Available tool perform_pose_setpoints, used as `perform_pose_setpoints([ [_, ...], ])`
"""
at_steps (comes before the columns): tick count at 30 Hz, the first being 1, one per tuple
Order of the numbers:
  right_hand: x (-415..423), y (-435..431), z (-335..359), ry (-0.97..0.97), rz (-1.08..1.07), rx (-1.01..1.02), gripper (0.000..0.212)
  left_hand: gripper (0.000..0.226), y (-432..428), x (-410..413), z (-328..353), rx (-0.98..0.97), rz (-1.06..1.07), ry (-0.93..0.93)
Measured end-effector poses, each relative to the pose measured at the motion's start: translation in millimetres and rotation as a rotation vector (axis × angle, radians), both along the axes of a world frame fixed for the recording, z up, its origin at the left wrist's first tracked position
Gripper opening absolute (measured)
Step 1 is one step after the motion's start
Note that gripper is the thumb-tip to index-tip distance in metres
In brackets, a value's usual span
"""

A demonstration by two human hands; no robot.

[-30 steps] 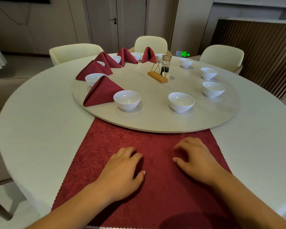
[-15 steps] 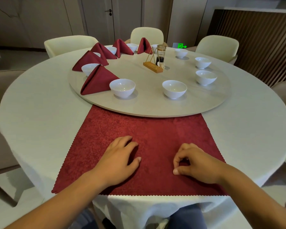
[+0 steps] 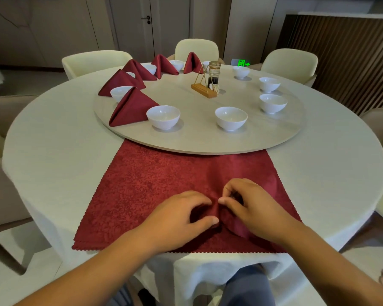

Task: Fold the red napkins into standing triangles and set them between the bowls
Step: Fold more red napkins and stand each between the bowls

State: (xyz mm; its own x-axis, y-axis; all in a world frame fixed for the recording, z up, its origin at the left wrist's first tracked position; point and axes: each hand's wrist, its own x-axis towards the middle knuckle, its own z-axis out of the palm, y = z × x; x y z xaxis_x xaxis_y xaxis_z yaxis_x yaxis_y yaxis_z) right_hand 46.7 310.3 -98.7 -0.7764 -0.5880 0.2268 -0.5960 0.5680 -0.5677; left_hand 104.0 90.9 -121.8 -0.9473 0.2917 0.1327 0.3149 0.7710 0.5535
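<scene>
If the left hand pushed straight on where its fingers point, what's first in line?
The left hand meets the raised fold of the red napkin it pinches; just beyond, probably the right hand.

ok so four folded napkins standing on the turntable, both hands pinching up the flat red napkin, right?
Not four: the head view shows five folded napkins standing on the turntable. The rest holds: the left hand and right hand both pinch up the middle of the flat red napkin.
</scene>
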Motion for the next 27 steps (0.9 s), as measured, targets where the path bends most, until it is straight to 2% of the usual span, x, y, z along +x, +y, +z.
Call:
perform_pose_setpoints([
  [4,-4,6,1,-0.002,0.080,0.003,0.013,0.015,-1,2,0,-0.005,-0.010,0.026],
  [6,-11,18,-1,0.004,0.124,0.137,0.033,0.004,-6,6,5,0.051,-0.018,-0.030],
  [8,-17,31,-4,0.025,0.142,0.250,0.036,0.005,-13,10,12,0.075,-0.055,-0.121],
  [12,-29,47,-7,0.064,0.056,0.259,0.010,0.009,-23,14,25,-0.038,-0.136,-0.172],
  [15,-28,48,-3,0.077,-0.041,0.268,0.023,0.008,-26,12,29,-0.159,-0.114,-0.093],
  [17,-22,47,-3,0.153,-0.060,0.315,0.035,0.007,-32,9,33,-0.216,-0.083,-0.051],
  [21,3,34,-6,0.251,-0.030,0.383,0.053,0.008,-49,3,44,-0.277,-0.019,-0.069],
  [23,18,20,-8,0.185,0.009,0.373,0.053,0.010,-53,3,51,-0.215,-0.030,-0.170],
  [27,35,-9,0,-0.115,0.101,0.259,0.035,0.027,-44,5,58,0.098,-0.120,-0.458],
])
